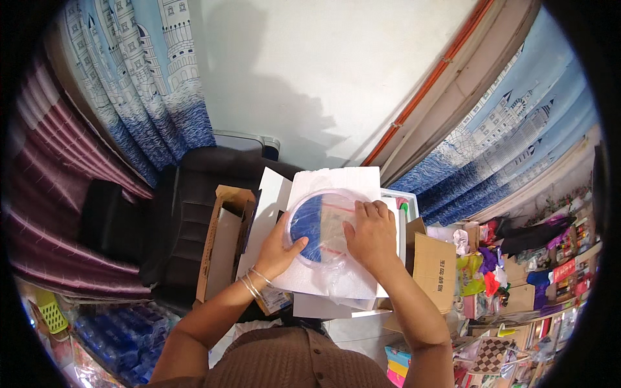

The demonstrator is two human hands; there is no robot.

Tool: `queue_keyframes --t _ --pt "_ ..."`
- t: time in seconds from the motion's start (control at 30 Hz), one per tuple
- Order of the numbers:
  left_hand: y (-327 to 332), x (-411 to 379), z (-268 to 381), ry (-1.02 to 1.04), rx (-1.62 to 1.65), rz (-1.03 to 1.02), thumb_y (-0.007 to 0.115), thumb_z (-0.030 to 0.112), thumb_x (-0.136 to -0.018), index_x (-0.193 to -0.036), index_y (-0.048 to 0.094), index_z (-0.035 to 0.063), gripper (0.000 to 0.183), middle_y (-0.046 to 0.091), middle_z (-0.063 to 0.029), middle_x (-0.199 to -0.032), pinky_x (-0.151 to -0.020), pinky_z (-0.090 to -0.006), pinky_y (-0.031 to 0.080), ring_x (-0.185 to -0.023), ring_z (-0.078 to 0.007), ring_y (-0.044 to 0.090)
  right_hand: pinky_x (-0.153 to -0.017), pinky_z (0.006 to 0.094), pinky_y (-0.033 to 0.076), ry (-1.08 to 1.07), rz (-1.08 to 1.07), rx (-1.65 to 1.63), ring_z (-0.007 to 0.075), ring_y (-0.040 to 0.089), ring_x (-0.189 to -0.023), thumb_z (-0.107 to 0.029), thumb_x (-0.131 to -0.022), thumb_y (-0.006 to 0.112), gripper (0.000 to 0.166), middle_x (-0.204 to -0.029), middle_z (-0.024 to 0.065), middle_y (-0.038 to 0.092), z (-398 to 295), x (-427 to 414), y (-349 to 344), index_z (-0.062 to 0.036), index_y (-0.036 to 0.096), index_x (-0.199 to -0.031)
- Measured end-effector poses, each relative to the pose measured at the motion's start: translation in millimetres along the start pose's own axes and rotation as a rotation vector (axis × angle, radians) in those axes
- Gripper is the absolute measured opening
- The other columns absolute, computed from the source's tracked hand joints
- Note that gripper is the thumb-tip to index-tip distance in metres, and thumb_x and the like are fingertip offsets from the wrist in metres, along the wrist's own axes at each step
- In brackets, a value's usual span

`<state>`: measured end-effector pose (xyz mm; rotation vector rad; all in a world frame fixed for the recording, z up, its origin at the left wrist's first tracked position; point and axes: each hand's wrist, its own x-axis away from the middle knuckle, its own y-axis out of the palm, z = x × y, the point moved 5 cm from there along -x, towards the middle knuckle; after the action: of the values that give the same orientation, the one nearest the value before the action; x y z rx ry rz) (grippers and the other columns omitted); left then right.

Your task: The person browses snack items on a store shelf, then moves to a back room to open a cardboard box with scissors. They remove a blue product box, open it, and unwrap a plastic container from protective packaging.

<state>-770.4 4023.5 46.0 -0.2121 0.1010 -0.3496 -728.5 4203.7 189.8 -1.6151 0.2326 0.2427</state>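
Observation:
A round item (305, 228) with a pale rim lies in clear plastic film on a white foam sheet (310, 182). Its left part is blue; the rest shows beige with red lines through the shiny film. My left hand (277, 250) holds the rim at the left, thumb on top of the blue part and fingers along the outer edge. Over the right side lies my right hand (373, 235), fingers bent near the upper right rim; whether it grips the film cannot be made out. Crumpled clear film (335, 283) bunches at the near edge.
Left of the foam stands an open cardboard box (220, 252), before a black chair (199, 194). A brown carton (434, 271) bearing writing is at the right. Crowded shelves (524, 271) fill the far right. Packs of blue bottles (119, 339) lie lower left.

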Motion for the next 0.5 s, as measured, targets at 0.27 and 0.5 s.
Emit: queue_keyframes --t 0.27,0.5 --pt "2 -1 -11 -0.379 0.791 -0.104 0.069 0.022 -0.092 -0.153 0.018 0.001 0.082 0.033 -0.0157 -0.152 -0.111 -0.0327 0.032 -0.136 -0.0215 0.037 -0.09 0.0458 0.045 0.204 -0.292 -0.064 0.0396 0.058 -0.101 -0.03 -0.084 0.068 0.045 -0.103 0.0231 0.066 7 -37 9 0.0049 0.064 -0.111" --pt "-1 7 -1 -0.327 0.769 -0.073 0.068 0.021 -0.093 -0.154 0.017 0.0035 0.082 0.032 -0.0143 -0.153 -0.11 -0.0319 0.033 -0.135 -0.0192 0.037 -0.072 0.0343 0.049 0.403 -0.371 -0.547 0.025 0.062 -0.076 -0.02 -0.082 0.073 0.035 -0.09 0.0158 0.067 33 -42 25 0.0046 0.065 -0.106"
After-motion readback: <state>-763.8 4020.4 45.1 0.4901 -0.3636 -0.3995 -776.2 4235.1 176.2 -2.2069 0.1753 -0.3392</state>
